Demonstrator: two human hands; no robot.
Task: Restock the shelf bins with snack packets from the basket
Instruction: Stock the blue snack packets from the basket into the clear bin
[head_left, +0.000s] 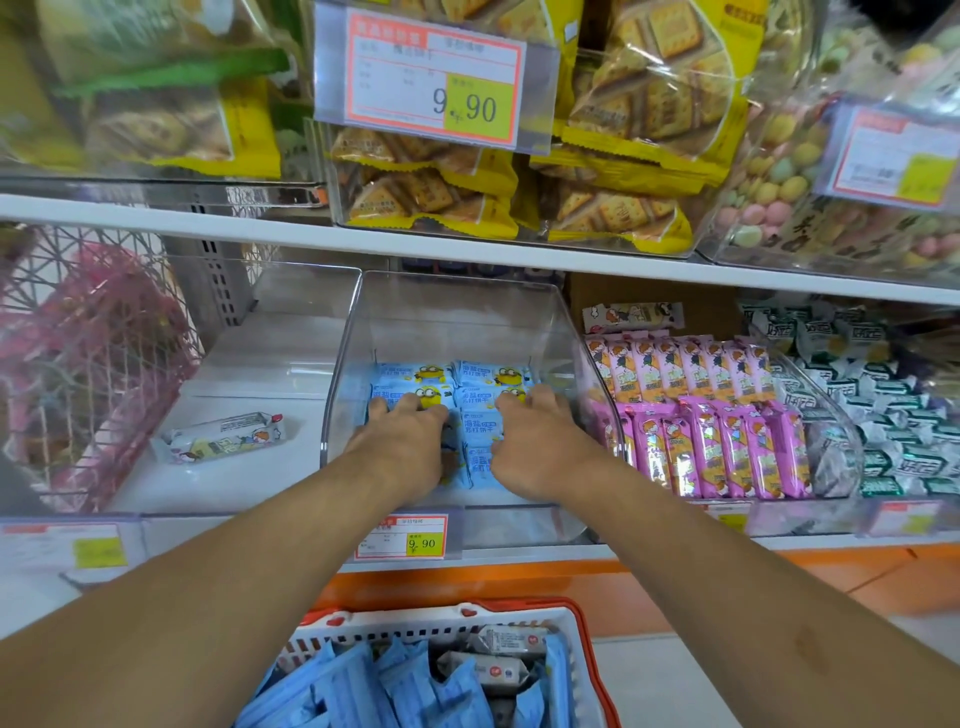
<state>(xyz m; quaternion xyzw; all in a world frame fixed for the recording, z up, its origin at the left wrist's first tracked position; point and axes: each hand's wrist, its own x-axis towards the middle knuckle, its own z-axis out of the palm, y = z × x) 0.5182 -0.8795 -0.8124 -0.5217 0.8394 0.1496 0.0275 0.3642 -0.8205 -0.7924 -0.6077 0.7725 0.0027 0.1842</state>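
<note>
A clear plastic shelf bin (457, 312) on the middle shelf holds several light-blue snack packets (480, 382) laid flat in rows. Both my hands are inside it. My left hand (410, 441) lies palm down on the packets at the left, fingers spread forward. Over at the right of the bin, my right hand (535, 441) does the same. Whether either hand grips a packet is hidden by the hands themselves. Below, a red and white basket (592, 670) holds more blue packets (405, 691) and a few white ones.
Pink packets (717, 441) fill the bin to the right, green-white ones (893, 415) beyond. A white packet (223, 436) lies loose on the shelf at left, beside a pink wire basket (88, 374). Yellow biscuit bags (613, 156) sit on the shelf above.
</note>
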